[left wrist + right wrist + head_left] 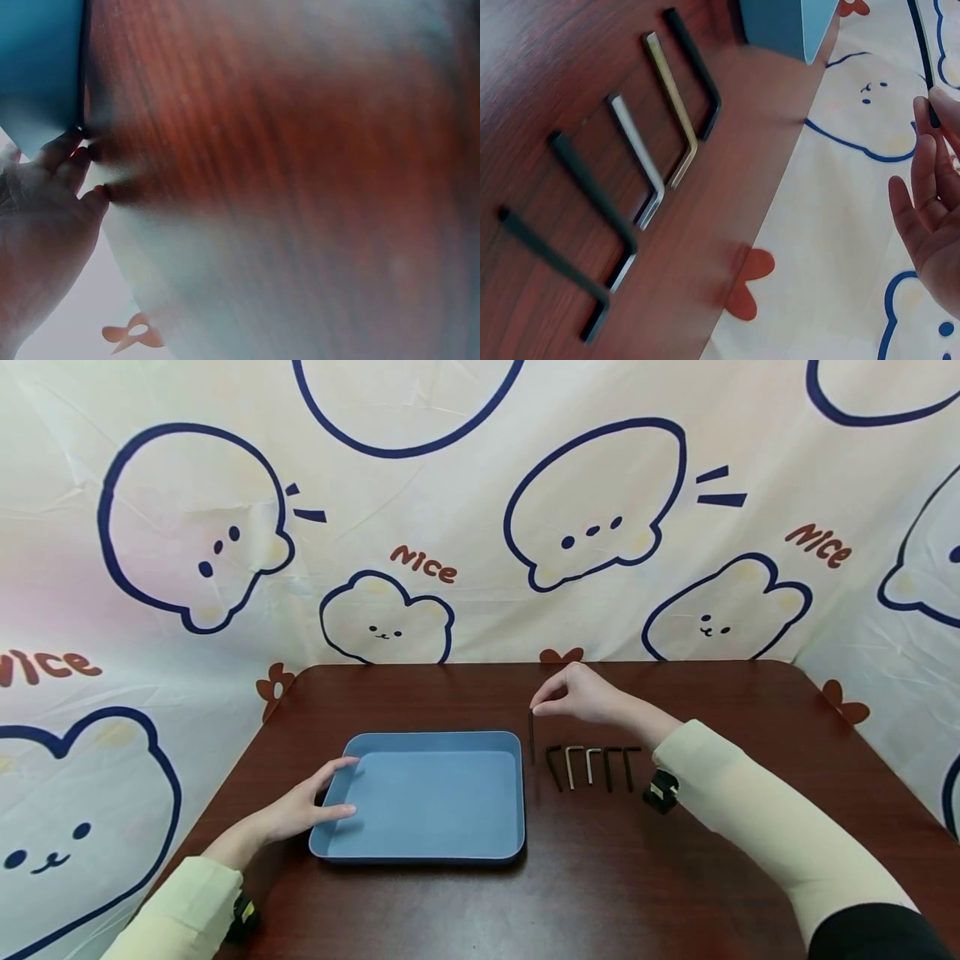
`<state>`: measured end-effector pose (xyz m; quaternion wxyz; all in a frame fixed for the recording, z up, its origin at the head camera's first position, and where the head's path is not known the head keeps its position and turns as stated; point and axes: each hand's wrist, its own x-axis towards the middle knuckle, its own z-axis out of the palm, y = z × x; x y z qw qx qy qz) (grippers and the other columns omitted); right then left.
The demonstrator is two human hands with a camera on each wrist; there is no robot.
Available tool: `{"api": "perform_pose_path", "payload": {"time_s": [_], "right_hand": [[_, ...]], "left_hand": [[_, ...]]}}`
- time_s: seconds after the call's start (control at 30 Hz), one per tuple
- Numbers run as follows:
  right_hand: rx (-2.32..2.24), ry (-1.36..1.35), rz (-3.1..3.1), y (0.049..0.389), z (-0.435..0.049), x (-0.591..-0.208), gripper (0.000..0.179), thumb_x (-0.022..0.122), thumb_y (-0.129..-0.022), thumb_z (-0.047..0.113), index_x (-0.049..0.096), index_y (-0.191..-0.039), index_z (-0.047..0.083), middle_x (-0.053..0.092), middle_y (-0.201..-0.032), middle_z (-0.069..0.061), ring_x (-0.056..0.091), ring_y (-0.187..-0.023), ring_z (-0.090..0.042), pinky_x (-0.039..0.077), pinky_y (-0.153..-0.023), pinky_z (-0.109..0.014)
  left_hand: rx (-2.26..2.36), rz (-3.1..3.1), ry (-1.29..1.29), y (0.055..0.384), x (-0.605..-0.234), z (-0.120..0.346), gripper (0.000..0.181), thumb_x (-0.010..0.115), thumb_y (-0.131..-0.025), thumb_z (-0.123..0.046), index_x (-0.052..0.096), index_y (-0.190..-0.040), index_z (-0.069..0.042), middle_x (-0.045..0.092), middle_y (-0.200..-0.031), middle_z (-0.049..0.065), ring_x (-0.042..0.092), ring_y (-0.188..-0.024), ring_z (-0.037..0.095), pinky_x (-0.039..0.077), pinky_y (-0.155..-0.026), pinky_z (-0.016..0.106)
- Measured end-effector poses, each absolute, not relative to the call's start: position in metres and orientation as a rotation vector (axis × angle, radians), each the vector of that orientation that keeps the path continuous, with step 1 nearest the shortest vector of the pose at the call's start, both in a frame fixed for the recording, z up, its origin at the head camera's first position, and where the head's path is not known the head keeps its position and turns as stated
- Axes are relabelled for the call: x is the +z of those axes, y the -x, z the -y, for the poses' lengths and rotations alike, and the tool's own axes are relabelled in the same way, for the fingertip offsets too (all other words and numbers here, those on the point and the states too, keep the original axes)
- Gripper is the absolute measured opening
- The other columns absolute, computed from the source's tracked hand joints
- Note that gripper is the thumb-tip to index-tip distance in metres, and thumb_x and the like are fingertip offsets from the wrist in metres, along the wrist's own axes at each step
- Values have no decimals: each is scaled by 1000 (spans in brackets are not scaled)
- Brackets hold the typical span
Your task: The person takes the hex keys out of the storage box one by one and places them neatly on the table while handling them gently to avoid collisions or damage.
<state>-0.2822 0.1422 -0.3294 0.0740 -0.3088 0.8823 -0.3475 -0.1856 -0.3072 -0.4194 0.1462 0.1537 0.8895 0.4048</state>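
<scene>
Between thumb and forefinger, my right hand [588, 695] pinches the upper end of a black hex key [532, 737], which hangs straight down beside the tray's far right corner. In the right wrist view this key [922, 52] points up from the fingertips. My left hand [306, 800] grips the left side of a shallow blue tray [435, 802], its thumb and forefinger over the rim and other fingers against the outer wall. Right of the tray lie several L-shaped hex keys in a row: a black one [697, 79], a gold one [673, 97], a silver one [639, 154] and further black ones [596, 199].
The dark brown wooden table [600, 877] carries the tray and the row of keys. A pale cloth [480, 527] with bear drawings hangs behind the table and along its sides.
</scene>
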Motion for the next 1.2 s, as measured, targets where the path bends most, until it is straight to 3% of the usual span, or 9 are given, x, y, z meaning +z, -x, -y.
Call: {"api": "perform_pose_path", "payload": {"time_s": [0.53, 1.2], "right_hand": [[-1107, 807, -2712, 279, -192, -331, 10, 73, -89, 17, 78, -94, 10, 73, -95, -2, 64, -91, -20, 51, -77, -37], [-1020, 781, -2810, 271, -240, -342, 8, 74, -87, 15, 78, -93, 11, 73, -91, 0, 64, -84, -16, 50, -70, -30]], "left_hand": [[1171, -2562, -441, 186, -420, 308, 77, 71, -90, -23, 24, -149, -6, 19, -151, 30, 22, -134, 56, 27, -99, 71], [1174, -2566, -458, 186, -422, 308, 77, 71, -90, -22, 24, -148, -5, 19, -151, 31, 22, -133, 56, 27, -99, 71]]}}
